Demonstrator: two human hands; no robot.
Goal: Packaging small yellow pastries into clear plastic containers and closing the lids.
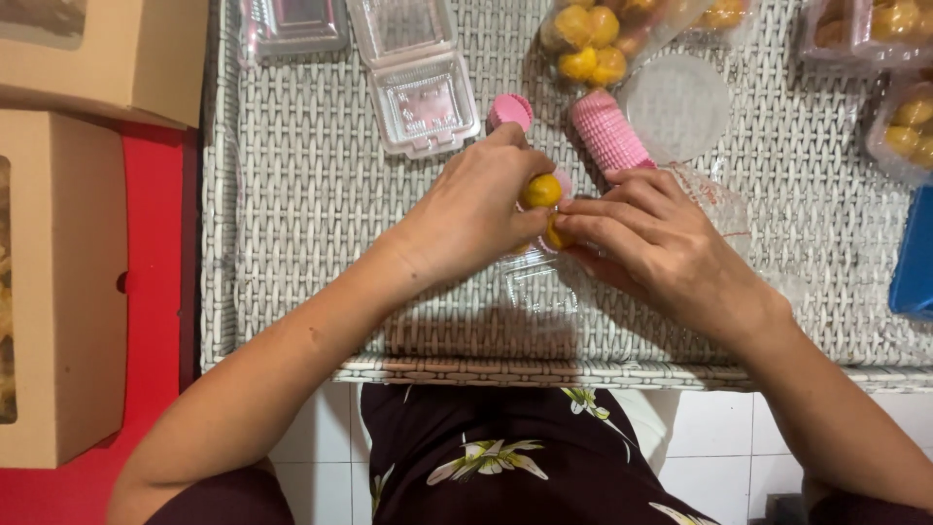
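My left hand (473,209) holds a small round yellow pastry ball (541,191) between thumb and fingers, over a pink paper cup whose rim (563,179) peeks out behind it. My right hand (651,243) meets it from the right, its fingertips pinched on a second yellow pastry ball (556,233). Both hands hover above an open clear plastic clamshell box (536,282) lying on the white woven table (311,194).
A stack of pink paper cups (608,130) lies beside a single pink cup (510,110) and a round clear lid (674,105). Empty clear boxes (420,87) sit at the back, bags and boxes of yellow balls (588,41) further right. Cardboard boxes (63,282) stand at left.
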